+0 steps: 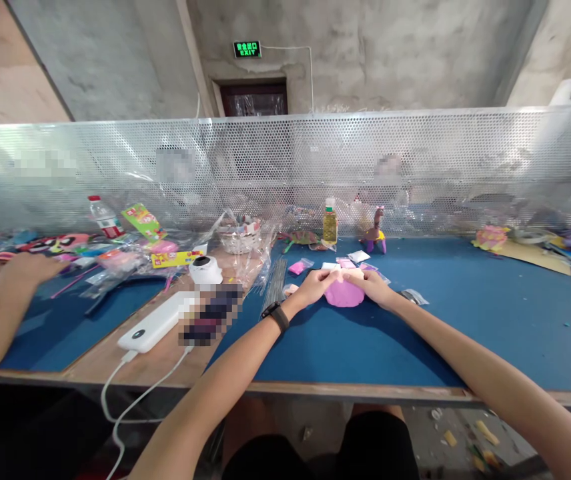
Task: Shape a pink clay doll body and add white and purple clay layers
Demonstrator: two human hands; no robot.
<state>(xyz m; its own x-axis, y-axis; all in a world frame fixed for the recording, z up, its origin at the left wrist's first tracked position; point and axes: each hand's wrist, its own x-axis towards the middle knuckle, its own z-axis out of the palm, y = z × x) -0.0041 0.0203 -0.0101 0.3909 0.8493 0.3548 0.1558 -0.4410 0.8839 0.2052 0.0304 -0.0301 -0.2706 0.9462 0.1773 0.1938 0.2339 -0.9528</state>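
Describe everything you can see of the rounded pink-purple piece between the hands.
The rounded pink-purple piece looks matte and soft, with a broad face and curved lower edge. A pale cream strip lies along its top, where the left hand and right hand hold from either side. It is over the blue tabletop; whether it touches is unclear.

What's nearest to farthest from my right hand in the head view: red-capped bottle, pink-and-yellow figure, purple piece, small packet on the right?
1. Purple piece: left, at the right hand
2. Small packet: just right
3. Pink-and-yellow figure: farther right
4. Red-capped bottle: far left
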